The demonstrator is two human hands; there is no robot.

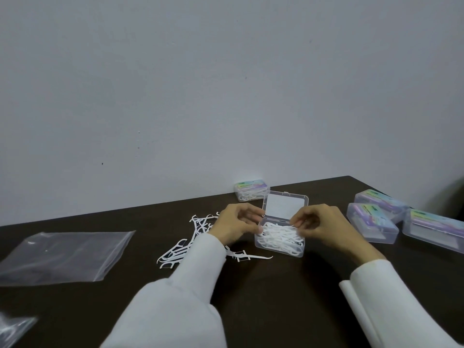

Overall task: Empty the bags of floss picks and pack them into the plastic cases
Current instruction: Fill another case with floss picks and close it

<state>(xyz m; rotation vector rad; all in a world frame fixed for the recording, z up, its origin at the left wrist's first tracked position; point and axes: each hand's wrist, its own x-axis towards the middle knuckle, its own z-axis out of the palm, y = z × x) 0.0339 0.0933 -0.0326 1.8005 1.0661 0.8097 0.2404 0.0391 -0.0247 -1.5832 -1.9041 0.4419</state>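
Note:
A clear plastic case [278, 249] stands open on the dark table, its lid [285, 204] tilted up at the back. White floss picks [277, 234] fill it. My left hand [236, 223] rests at the case's left edge, fingers curled onto the picks. My right hand [324, 227] is at the case's right side, fingertips pinching picks inside. A loose pile of floss picks [190, 244] lies on the table just left of the case, partly hidden by my left sleeve. An empty clear zip bag [62, 254] lies flat at the left.
A closed, filled case [251, 190] sits by the wall behind the open one. Three closed cases with colourful labels [371, 226] lie at the right. Another bag [12, 327] shows at the bottom left corner. The table's far edge [150, 207] meets the wall.

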